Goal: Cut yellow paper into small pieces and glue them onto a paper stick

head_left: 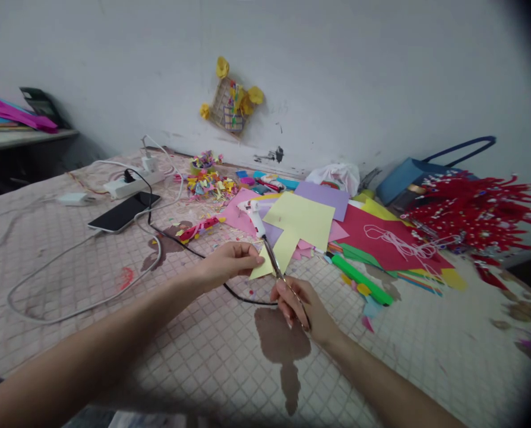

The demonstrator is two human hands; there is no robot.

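My left hand [232, 261] pinches a small piece of pale yellow paper [285, 252] at its left edge. My right hand [299, 303] has its fingers in the handles of a pair of metal scissors [273, 260], whose blades point up and away across the paper. Whether the blades are parted is hard to make out. Just beyond the blade tips lies a white hot glue gun [254, 219]. Behind the held piece, a larger pale yellow sheet [303, 214] rests on pink and purple paper [322, 199].
A black cable [189, 251] and a white cable [69, 321] cross the table near a phone [125, 213] and a power strip [134, 184]. Right of my hands are a green marker [361, 279], red paper [381, 241] and red tinsel-like stems [461, 208]. Paper scraps [209, 185] are heaped behind.
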